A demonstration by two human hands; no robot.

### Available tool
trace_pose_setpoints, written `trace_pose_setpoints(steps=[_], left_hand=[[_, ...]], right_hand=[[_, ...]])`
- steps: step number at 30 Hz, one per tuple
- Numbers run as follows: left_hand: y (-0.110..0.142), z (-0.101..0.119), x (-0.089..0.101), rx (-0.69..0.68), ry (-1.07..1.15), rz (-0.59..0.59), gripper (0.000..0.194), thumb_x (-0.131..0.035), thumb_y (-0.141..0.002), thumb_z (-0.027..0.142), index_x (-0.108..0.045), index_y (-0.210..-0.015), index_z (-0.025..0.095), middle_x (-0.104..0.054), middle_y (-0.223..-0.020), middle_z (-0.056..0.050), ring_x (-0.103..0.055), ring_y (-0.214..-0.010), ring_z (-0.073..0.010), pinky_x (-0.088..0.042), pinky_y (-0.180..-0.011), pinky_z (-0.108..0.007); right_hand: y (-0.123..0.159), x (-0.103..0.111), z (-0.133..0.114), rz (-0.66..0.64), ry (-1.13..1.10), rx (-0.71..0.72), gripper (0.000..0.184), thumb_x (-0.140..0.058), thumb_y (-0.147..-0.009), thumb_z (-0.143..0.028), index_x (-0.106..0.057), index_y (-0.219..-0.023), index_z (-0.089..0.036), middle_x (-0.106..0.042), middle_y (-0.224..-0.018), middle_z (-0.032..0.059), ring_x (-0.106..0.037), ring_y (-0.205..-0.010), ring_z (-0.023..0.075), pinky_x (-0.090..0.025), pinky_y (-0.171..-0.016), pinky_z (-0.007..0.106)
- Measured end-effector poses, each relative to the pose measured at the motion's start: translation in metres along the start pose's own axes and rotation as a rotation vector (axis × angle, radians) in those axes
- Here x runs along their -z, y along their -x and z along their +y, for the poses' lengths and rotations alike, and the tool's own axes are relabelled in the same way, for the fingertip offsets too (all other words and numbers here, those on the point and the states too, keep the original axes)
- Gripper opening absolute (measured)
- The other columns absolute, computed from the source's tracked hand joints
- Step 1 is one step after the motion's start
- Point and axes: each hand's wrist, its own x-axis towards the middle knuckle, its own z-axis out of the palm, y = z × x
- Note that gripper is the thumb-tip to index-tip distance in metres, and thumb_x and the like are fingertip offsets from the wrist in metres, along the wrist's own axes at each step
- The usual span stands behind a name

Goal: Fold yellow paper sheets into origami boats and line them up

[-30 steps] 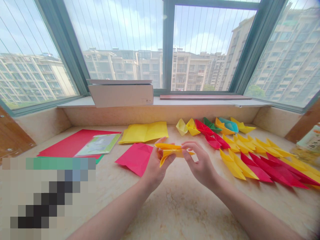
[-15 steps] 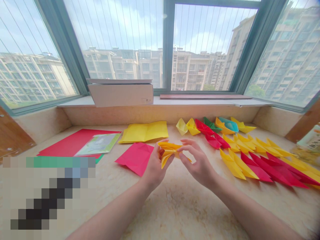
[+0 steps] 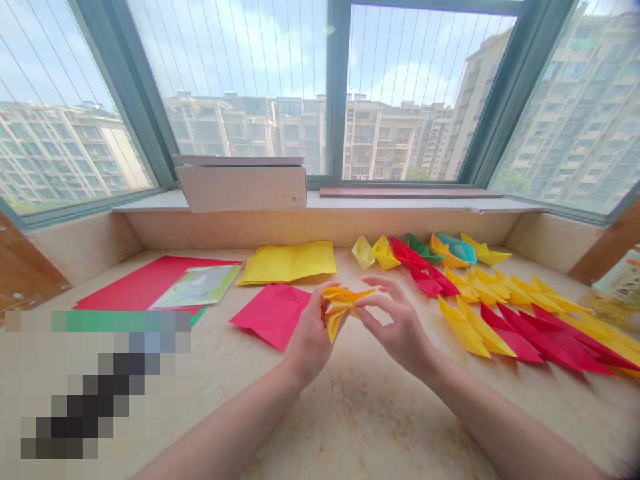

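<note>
A half-folded orange-yellow paper piece (image 3: 340,304) is held above the marble surface (image 3: 350,413) between both hands. My left hand (image 3: 311,337) pinches its left side with thumb and fingers closed on the paper. My right hand (image 3: 397,327) pinches the right side with thumb and forefinger, its other fingers curved above. A creased pink sheet (image 3: 273,313) lies just left of my left hand.
Folded paper boats (image 3: 410,252) in yellow, red, green and teal sit in a row at the back, with several red and yellow folded pieces (image 3: 520,327) spread at right. A yellow sheet (image 3: 290,261), red sheets (image 3: 145,283) and a white box (image 3: 243,185) lie left and behind.
The paper piece has been drawn in from a wide flat shape to a narrower, bunched one. Both hands have moved closer together and slightly up.
</note>
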Motion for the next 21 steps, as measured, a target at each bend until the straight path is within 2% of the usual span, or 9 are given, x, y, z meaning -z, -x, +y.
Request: trace_pose_setpoints(steps=[5,10,15,21], left_hand=[[-0.0016,-0.0059,-0.0002,-0.009,-0.033,0.004,0.040,-0.066,-0.087,0.027,-0.052,-0.125,0.024,-0.065,-0.121,-0.009,-0.064,-0.110,-0.0223,-0.049,-0.098,-0.038],[-0.0024,-0.0084,0.0002,-0.010,-0.058,0.070,0.040,-0.070,-0.084,0.026,-0.056,-0.122,0.023,-0.066,-0.118,-0.009,-0.064,-0.110,-0.0241,-0.048,-0.100,-0.040],[-0.0015,-0.0030,0.0001,-0.015,-0.110,0.100,0.034,-0.067,-0.085,0.022,-0.060,-0.118,0.023,-0.068,-0.114,-0.007,-0.065,-0.107,-0.0226,-0.050,-0.096,-0.038],[-0.0022,-0.0021,-0.0012,-0.004,-0.107,0.072,0.034,-0.067,-0.084,0.020,-0.058,-0.117,0.024,-0.067,-0.114,-0.005,-0.064,-0.107,-0.0213,-0.053,-0.089,-0.034]], right_hand=[[0.0000,-0.0003,0.0023,0.000,0.020,-0.011,0.007,-0.066,-0.087,-0.022,-0.071,-0.091,-0.025,-0.060,-0.123,0.0091,-0.056,-0.118,0.0269,-0.044,-0.102,0.052],[0.0009,-0.0019,0.0045,-0.019,0.020,-0.036,0.005,-0.066,-0.087,-0.023,-0.069,-0.091,-0.025,-0.060,-0.124,0.0093,-0.055,-0.119,0.0273,-0.043,-0.102,0.052],[0.0010,-0.0039,0.0061,-0.038,-0.010,-0.080,0.006,-0.068,-0.086,-0.028,-0.070,-0.092,-0.025,-0.059,-0.124,0.0091,-0.057,-0.117,0.0271,-0.044,-0.102,0.051],[0.0000,-0.0043,0.0043,-0.021,-0.024,-0.114,0.004,-0.069,-0.086,-0.028,-0.071,-0.085,-0.025,-0.062,-0.119,0.0084,-0.059,-0.114,0.0268,-0.047,-0.099,0.049]])
